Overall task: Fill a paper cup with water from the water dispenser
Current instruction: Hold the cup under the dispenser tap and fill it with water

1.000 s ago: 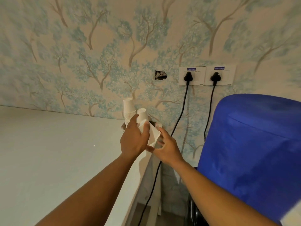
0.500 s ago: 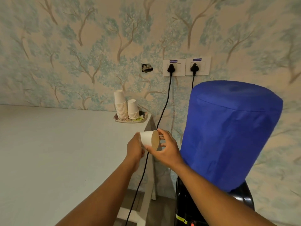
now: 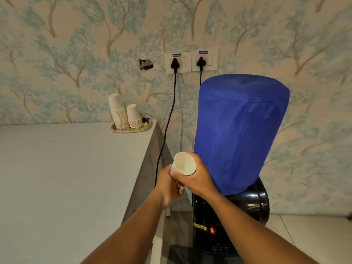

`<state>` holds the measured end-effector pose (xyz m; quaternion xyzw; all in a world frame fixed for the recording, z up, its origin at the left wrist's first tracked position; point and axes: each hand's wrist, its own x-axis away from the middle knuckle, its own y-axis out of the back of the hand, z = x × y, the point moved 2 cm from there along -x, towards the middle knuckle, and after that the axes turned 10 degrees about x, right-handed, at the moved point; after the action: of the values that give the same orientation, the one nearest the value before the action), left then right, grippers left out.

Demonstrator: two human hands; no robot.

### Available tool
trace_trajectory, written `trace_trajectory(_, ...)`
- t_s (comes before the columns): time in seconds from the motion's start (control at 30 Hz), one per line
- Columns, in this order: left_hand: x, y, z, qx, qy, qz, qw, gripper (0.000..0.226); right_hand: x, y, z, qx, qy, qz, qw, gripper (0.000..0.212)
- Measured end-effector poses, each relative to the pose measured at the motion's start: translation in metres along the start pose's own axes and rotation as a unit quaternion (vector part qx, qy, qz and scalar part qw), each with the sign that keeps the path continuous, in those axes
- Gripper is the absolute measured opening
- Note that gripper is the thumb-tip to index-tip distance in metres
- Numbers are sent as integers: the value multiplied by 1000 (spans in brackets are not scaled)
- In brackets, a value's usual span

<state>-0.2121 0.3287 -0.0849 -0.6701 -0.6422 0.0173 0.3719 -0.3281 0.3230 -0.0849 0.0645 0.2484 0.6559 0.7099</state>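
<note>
A white paper cup (image 3: 184,164) is tilted with its empty mouth toward me, held in the air just left of the water dispenser. My right hand (image 3: 196,178) wraps the cup's side and rim. My left hand (image 3: 169,184) cups its base from below. The dispenser has a black body (image 3: 245,208) and a bottle under a blue cloth cover (image 3: 240,130). Its taps are hidden behind my right forearm.
A white table (image 3: 66,178) fills the left. At its far right corner a small tray (image 3: 146,125) carries two stacks of upside-down paper cups (image 3: 119,113). Two black cables (image 3: 167,119) hang from wall sockets (image 3: 178,61) between table and dispenser.
Both hands drew the cup back from the tray, down and right to beside the dispenser. The cup's mouth turned from sideways toward me. My view pulled back and shifted right.
</note>
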Motion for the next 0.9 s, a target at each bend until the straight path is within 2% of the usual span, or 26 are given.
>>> trace_trajectory(0.13,-1,-2,22,-2,65,17,998,38,25,7,-13,-5,-53,-38,998,76)
trace_trajectory(0.27,1,-4,42,-71,75,29,994,42,47,16,-24,-10,-92,-70,993,74)
trace_trajectory(0.37,-1,-2,57,-179,50,0,983,42,65,22,-36,-6,-116,-97,989,69)
trace_trajectory(0.43,-6,-1,66,-246,1,-13,969,37,78,25,-45,1,-132,-109,985,70)
trace_trajectory(0.5,-14,0,75,-300,-61,5,952,32,92,28,-57,13,-151,-116,982,74)
trace_trajectory(0.6,-27,2,88,-419,-133,44,897,27,110,34,-78,34,-180,-120,976,76)
trace_trajectory(0.73,-36,-4,102,-551,-203,67,806,36,133,38,-105,53,-208,-128,968,75)
trace_trajectory(0.8,-40,-7,112,-599,-238,76,761,41,145,37,-120,63,-217,-125,966,76)
trace_trajectory(0.9,-45,-9,129,-634,-266,95,719,49,160,35,-139,85,-228,-111,963,74)
